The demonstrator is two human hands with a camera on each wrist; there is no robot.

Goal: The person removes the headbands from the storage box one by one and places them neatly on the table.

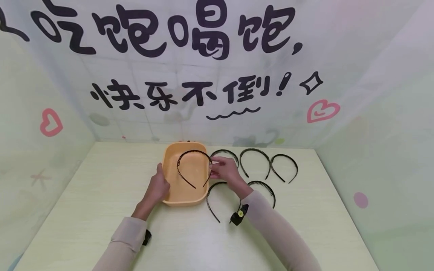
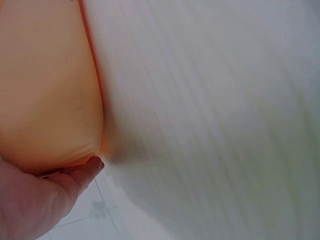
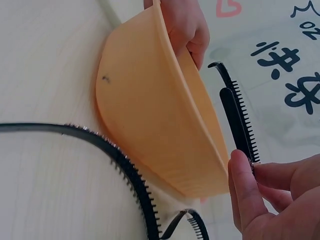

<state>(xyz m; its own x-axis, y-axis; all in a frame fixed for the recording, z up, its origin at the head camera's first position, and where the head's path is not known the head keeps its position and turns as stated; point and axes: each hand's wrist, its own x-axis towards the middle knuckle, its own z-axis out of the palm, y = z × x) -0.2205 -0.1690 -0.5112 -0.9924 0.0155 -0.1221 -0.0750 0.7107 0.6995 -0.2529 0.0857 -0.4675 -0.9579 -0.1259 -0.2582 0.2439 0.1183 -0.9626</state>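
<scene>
An orange plastic basin (image 1: 184,203) stands on the table, its left rim gripped by my left hand (image 1: 158,187). In the left wrist view, the fingers (image 2: 82,172) lie at the basin's edge. My right hand (image 1: 226,172) pinches a black toothed headband (image 1: 194,151) by one side, between thumb and fingertips. The headband is held up over the basin's opening, overlapping its inside in the head view. The right wrist view shows the held headband (image 3: 236,122) edge-on beside the basin rim, teeth facing away from the basin.
Several more black headbands lie on the table to the basin's right, among them one at the back (image 1: 255,149) and a far right headband (image 1: 294,162). A front headband (image 1: 211,209) lies below my right wrist. A printed wall (image 1: 203,128) rises behind the table.
</scene>
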